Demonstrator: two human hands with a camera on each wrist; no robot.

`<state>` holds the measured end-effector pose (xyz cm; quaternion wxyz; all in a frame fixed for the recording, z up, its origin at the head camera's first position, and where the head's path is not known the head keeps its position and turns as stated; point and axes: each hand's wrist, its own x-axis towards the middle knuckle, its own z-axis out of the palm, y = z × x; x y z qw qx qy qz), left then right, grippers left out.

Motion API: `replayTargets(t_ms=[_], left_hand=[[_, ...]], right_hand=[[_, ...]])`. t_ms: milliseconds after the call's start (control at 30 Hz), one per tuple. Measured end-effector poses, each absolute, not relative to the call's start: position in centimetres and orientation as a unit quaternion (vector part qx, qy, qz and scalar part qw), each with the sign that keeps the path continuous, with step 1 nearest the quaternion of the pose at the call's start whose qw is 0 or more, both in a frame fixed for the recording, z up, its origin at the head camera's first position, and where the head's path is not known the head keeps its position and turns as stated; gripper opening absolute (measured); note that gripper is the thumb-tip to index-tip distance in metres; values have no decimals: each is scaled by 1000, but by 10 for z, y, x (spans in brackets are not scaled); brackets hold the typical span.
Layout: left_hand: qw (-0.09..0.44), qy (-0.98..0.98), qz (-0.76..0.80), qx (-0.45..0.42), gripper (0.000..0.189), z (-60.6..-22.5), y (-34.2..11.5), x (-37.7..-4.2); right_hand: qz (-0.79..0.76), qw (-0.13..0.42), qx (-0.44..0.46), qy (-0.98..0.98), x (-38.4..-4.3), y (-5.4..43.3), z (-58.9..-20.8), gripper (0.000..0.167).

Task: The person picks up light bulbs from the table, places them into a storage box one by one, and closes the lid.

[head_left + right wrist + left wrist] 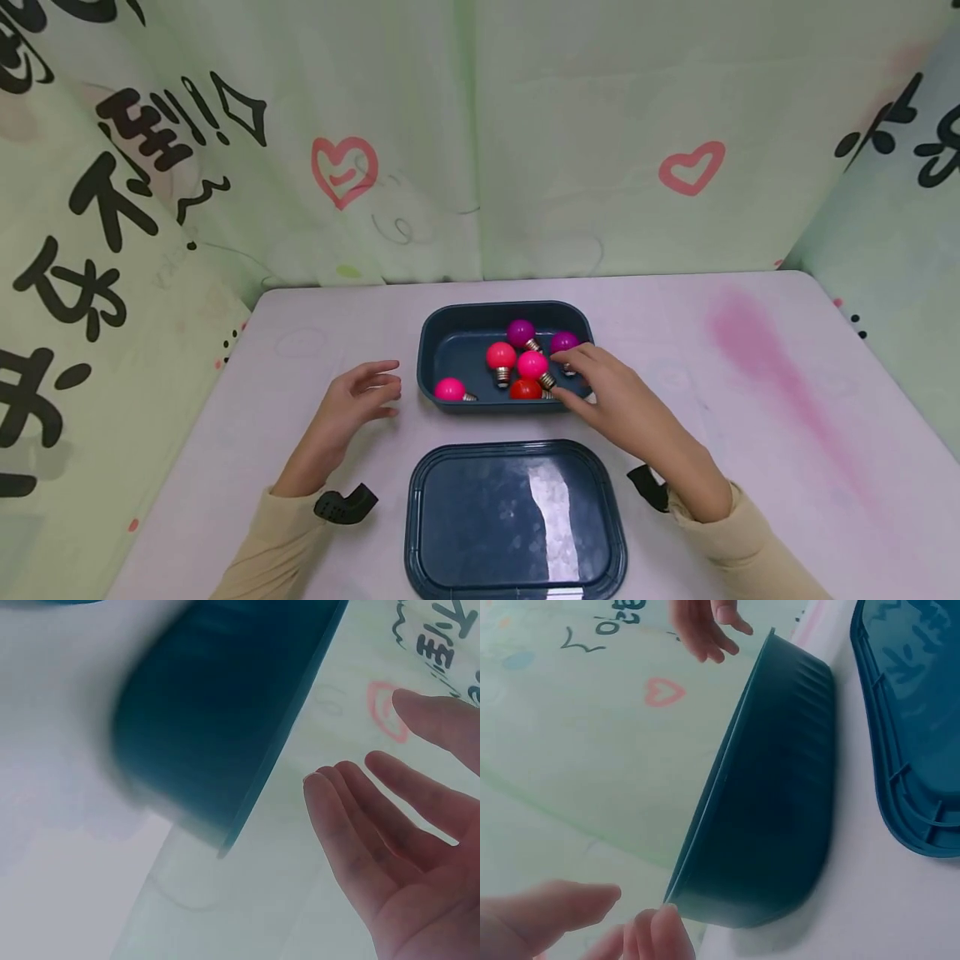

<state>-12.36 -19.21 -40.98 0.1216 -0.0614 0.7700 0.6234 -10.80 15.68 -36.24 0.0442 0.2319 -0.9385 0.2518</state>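
A dark blue plastic box [442, 340] holds several small round bulbs with metal screw bases. Among them are a purple bulb [521, 333], a hot-pink bulb [532, 364], a red bulb [525, 389] and, apart at the left, a pink bulb [450, 389]. Above the box's right end hovers my right hand [611, 392], fingers spread and partly covering another purple bulb [564, 341]; in the right wrist view nothing is between its fingers. Left of the box, my left hand [358, 400] is held apart from it, fingers loosely bent and holding nothing.
The box's dark blue lid [510, 517] lies flat on the white table [712, 367], nearer to me than the box. A pink stain marks the table on the right. Light green cloth [555, 167] with hearts and black writing hangs at the back and sides.
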Motion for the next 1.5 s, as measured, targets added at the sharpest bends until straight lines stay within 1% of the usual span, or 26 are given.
replayTargets(t_ms=[267, 600, 900, 1133, 1333, 1500], left_hand=[[136, 773, 617, -60, 47, -410, -195, -110], [155, 785, 598, -55, 46, -413, -200, -92], [177, 773, 607, -56, 45, -419, -199, -83], [192, 760, 619, -46, 47, -424, -198, -77], [200, 761, 614, -66, 46, -428, -194, -71], [210, 763, 608, -67, 46, -432, -192, -67]], right_hand=[[265, 53, 223, -937, -98, 177, -367, 41], [285, 21, 195, -938, -88, 194, -376, 38], [295, 9, 180, -938, -81, 205, -388, 36], [327, -43, 163, -930, -79, 213, -401, 37], [344, -69, 165, -922, -76, 217, -410, 38], [341, -95, 157, -922, -72, 216, -414, 39]])
